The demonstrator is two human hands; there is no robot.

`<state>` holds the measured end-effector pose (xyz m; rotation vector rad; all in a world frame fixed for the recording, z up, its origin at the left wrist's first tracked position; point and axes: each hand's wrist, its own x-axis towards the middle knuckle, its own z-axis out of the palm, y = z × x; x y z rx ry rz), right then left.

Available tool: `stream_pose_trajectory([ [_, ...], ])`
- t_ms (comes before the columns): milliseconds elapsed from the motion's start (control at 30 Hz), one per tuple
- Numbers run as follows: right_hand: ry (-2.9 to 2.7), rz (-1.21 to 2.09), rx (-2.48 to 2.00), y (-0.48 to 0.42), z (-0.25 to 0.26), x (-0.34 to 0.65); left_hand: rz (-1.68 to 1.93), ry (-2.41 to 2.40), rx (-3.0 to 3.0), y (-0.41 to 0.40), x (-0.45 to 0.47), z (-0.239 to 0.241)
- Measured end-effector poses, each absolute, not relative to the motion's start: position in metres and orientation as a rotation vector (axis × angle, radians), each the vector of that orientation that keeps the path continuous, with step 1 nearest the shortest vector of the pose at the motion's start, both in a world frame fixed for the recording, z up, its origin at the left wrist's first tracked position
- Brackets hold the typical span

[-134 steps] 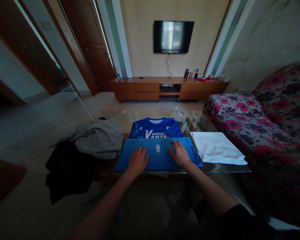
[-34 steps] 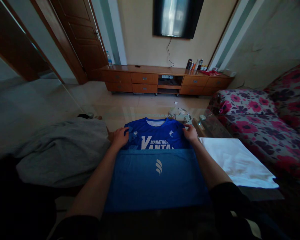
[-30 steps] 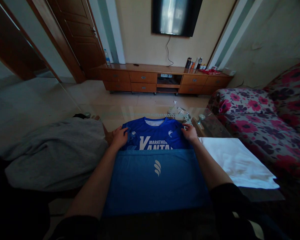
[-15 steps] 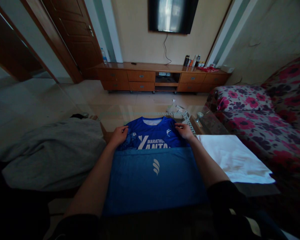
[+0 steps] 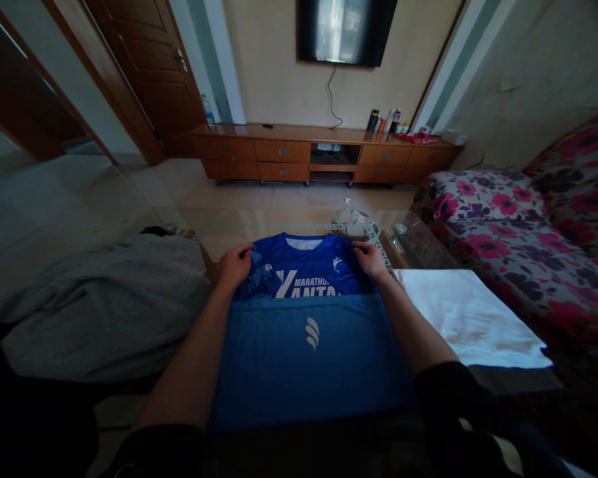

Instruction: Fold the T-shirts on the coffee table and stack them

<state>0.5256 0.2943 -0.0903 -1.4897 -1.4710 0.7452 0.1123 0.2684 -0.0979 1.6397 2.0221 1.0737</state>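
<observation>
— Jersey [image 5: 303,265] position?
— Flat on bench [image 5: 239,229], centre, lower half folded up.
— Hands?
— Left hand [image 5: 234,265] pinches its shoulder at 10 o'clock. Right hand [image 5: 371,259] pinches the shoulder at 2 o'clock.
— Surroundings?
— Grey garment [image 5: 114,305] at 9 o'clock, white cloth [image 5: 468,315] at 3 o'clock.

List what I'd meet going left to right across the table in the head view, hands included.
gray garment → left hand → blue marathon jersey → right hand → white folded cloth → floral sofa
</observation>
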Motion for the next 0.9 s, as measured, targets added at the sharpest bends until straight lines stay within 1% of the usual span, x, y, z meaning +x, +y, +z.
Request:
stream_pose_trajectory([
  [200,-1.417,0.600,-1.378,0.301,-0.092,0.529,1.237,2.081,1.569,0.271,0.115,-0.094],
  [433,-1.208,0.821,-1.338,0.300,-0.088,0.527,1.323,1.937,1.641,0.269,0.121,-0.088],
  [533,-1.196,0.882,-1.289,0.288,-0.074,0.527,1.279,1.918,1.713,0.254,0.122,-0.073],
  [667,-1.212,0.930,-1.247,0.258,-0.047,0.532,1.203,1.849,1.826,0.221,0.123,-0.040],
  [800,-1.342,0.911,-1.257,0.211,-0.019,0.548,1.159,1.857,1.870,0.178,0.124,-0.005],
  [900,-1.432,0.869,-1.277,0.166,-0.006,0.568,1.153,1.818,1.856,0.140,0.118,0.007],
])
